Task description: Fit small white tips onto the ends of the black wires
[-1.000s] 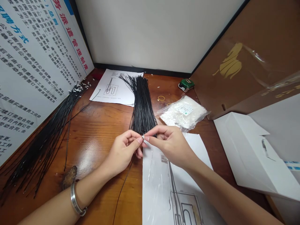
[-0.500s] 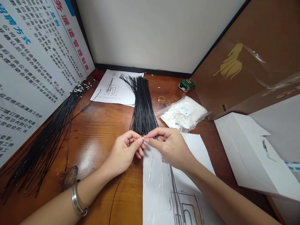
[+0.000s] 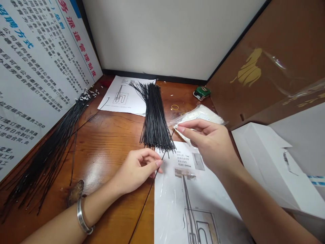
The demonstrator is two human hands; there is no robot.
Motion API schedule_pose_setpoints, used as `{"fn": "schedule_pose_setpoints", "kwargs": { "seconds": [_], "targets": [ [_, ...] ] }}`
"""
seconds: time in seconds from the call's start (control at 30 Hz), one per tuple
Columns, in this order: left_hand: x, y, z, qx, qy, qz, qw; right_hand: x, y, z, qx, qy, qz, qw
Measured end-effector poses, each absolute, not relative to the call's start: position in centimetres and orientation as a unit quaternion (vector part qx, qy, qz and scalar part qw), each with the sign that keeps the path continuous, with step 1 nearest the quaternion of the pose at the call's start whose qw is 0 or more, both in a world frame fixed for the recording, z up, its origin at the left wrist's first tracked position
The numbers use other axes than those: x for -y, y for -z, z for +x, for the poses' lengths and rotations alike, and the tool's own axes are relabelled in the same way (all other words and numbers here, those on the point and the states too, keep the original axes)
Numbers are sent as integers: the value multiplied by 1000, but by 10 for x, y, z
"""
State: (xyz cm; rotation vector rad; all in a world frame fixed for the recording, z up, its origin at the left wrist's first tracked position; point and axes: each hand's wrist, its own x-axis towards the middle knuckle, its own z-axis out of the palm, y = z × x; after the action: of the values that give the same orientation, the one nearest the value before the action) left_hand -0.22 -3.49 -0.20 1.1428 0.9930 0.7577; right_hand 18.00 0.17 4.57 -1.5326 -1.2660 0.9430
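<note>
A thin black wire (image 3: 143, 206) runs from the near table edge up between my two hands. My left hand (image 3: 138, 169) pinches it partway along between thumb and forefinger. Up and to the right, my right hand (image 3: 213, 139) grips the small white connector (image 3: 175, 126) at the wire's far end, in front of the plastic bag (image 3: 210, 113) of white pieces. A thick bundle of black wires (image 3: 156, 118) lies just beyond my left hand. Beneath my hands is a printed drawing sheet (image 3: 167, 203), with a clear plastic cover over it.
Another pile of black wires (image 3: 50, 152), white connectors on its far ends, lies at left along a printed board (image 3: 38, 67). A second drawing sheet (image 3: 111, 91), a green tape measure (image 3: 201, 92) and a rubber band (image 3: 174, 107) are farther back. A white box (image 3: 274, 166) stands right.
My right hand has moved up and right from my left, drawing the wire out taut with the white connector at its end. My left hand has stayed nearly in place.
</note>
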Motion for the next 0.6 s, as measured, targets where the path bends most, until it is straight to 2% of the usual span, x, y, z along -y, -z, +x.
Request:
{"fn": "schedule_pose_setpoints", "kwargs": {
  "seconds": [0.2, 0.3, 0.43, 0.53, 0.6],
  "targets": [
    [34, 4, -3, -440, -339, 525, 645, -3, -46, 182, 534, -364, -628, 434],
    [33, 3, -2, -447, -358, 509, 642, -7, -47, 191, 582, -288, -652, 392],
    [29, -4, -5, -452, -394, 474, 645, -19, -46, 218, 654, -99, -715, 226],
    [20, -13, -16, -497, -398, 472, 610, -29, -41, 237, 655, -78, -747, 78],
    [12, -21, -31, -550, -383, 494, 555, -34, -36, 245, 650, -92, -754, 22]
  ]
}}
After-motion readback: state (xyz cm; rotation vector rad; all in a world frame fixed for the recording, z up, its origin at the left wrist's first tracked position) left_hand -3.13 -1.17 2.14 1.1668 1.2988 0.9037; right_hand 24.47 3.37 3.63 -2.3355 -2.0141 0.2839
